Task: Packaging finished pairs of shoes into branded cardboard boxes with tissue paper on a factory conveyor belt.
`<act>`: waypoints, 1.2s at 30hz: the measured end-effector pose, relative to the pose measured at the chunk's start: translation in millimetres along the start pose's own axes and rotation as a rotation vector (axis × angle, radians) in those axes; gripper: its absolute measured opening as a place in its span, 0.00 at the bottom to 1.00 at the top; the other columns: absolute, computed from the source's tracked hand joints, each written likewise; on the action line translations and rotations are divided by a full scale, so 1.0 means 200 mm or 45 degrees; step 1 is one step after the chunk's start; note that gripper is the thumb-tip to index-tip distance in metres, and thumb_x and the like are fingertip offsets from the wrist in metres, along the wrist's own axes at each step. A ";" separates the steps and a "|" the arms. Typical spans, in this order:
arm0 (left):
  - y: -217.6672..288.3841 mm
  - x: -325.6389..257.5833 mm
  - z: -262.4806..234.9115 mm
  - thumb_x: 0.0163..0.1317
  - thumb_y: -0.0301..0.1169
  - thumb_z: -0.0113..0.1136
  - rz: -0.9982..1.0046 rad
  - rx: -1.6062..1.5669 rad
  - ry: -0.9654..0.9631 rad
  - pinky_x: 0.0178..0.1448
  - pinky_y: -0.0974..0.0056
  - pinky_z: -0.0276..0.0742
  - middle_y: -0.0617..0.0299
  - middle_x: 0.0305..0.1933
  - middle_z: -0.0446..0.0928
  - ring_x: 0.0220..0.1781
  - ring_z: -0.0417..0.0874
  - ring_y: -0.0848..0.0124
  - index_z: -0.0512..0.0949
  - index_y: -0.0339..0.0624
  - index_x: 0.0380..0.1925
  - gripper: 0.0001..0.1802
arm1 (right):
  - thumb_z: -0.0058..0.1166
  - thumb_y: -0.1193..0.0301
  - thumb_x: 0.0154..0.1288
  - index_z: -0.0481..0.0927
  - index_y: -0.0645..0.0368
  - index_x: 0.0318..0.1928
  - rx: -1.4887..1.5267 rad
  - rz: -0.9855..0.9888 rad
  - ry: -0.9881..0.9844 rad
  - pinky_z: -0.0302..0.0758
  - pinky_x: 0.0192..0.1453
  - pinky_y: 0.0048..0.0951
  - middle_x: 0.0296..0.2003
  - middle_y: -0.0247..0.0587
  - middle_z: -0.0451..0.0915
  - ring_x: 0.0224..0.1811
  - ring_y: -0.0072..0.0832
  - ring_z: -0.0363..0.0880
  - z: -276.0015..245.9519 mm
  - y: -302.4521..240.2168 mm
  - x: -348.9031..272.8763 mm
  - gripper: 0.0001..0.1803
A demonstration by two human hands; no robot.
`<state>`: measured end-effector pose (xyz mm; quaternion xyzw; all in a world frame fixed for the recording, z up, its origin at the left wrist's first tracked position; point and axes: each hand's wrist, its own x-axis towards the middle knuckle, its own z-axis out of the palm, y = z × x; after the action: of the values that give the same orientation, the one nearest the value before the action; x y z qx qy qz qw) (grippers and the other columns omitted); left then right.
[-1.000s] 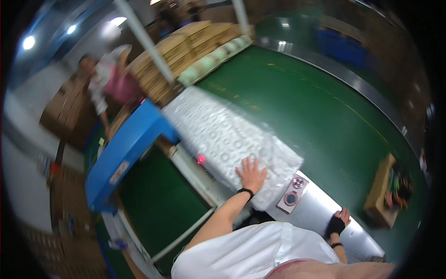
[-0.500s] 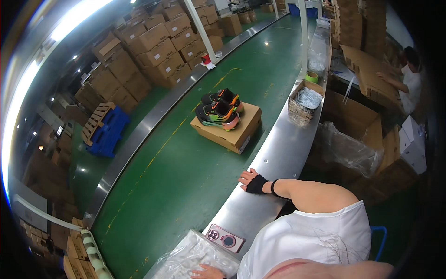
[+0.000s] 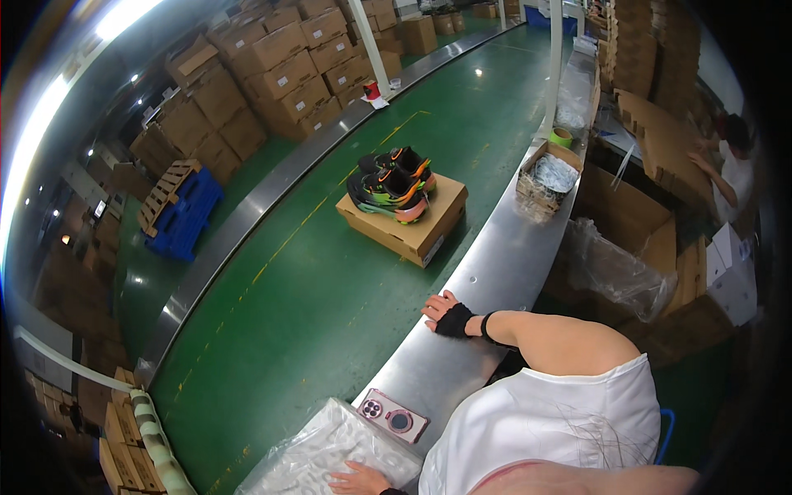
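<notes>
- A green conveyor belt fills the frame's middle, with a steel bench along its right edge.
- A cardboard shoebox carrying colourful sneakers rides the belt at centre.
- A plastic-wrapped pack lies at the bottom; the left hand rests flat on it, fingers spread.
- The right hand, in a black wrap, presses open on the bench, well apart from the left.
- A pink phone lies between the two hands.

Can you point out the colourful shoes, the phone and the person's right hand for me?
colourful shoes (image 3: 389, 186), head view, on the upper of the near shoe.
phone (image 3: 393, 417), head view, middle of its back.
right hand (image 3: 445, 314), head view, back of the hand, resting on the steel ledge (image 3: 495, 272).
</notes>
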<state>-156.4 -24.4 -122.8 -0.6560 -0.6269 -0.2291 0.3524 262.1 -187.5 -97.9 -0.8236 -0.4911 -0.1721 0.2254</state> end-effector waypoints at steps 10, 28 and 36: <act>0.08 0.26 -0.24 0.56 0.52 0.41 -0.254 -0.424 -0.930 0.59 0.35 0.37 0.46 0.63 0.48 0.66 0.43 0.52 0.59 0.43 0.56 0.33 | 0.45 0.72 0.43 0.72 0.57 0.37 0.038 0.052 -0.106 0.63 0.45 0.41 0.38 0.44 0.72 0.43 0.40 0.69 -0.06 -0.03 0.06 0.15; 0.01 0.25 -0.28 0.55 0.52 0.42 -0.353 -0.421 -0.865 0.59 0.34 0.33 0.44 0.63 0.48 0.65 0.43 0.49 0.57 0.41 0.57 0.34 | 0.39 0.65 0.57 0.68 0.58 0.46 -0.148 0.151 -0.505 0.51 0.57 0.37 0.48 0.42 0.67 0.54 0.34 0.60 -0.08 -0.17 0.07 0.17; 0.01 0.23 -0.27 0.55 0.52 0.42 -0.346 -0.461 -0.848 0.59 0.34 0.32 0.43 0.63 0.47 0.65 0.42 0.48 0.57 0.41 0.57 0.34 | 0.43 0.66 0.53 0.69 0.58 0.43 -0.104 0.153 -0.376 0.52 0.57 0.38 0.46 0.43 0.68 0.52 0.35 0.62 -0.04 -0.10 0.03 0.16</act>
<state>-140.8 -33.9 -53.7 -0.6570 -0.7373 -0.1554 -0.0248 246.2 -178.7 -84.6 -0.8763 -0.4615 -0.0551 0.1271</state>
